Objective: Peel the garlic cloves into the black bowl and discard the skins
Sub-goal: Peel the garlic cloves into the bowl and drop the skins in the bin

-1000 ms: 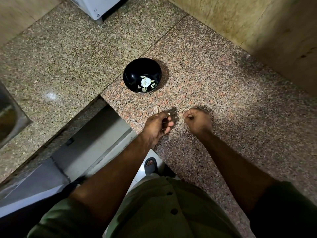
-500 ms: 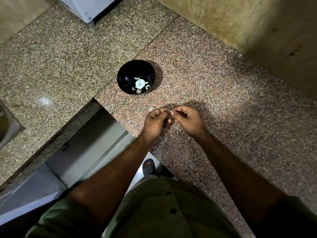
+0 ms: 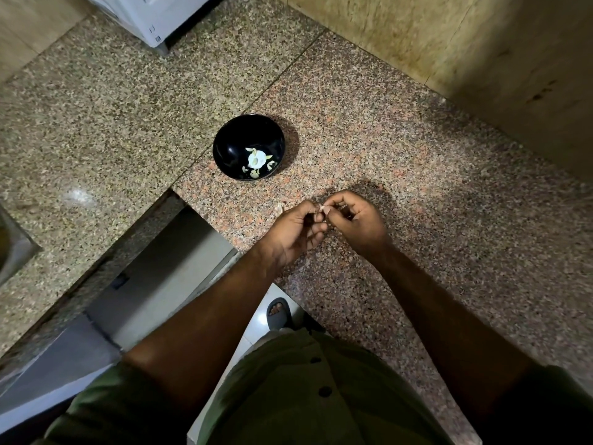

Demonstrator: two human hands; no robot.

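I am pinching a garlic clove [image 3: 322, 209] between my left hand [image 3: 296, 228] and right hand [image 3: 356, 220], near the surface's front edge. Peeled cloves [image 3: 256, 160] are sitting in the black bowl [image 3: 248, 152]; skins [image 3: 281, 207] are awaiting discarding.

Dim overhead light; glare spot on the tabletop [image 3: 77, 197] (far left), soft shadows, wide-angle bending at edges.
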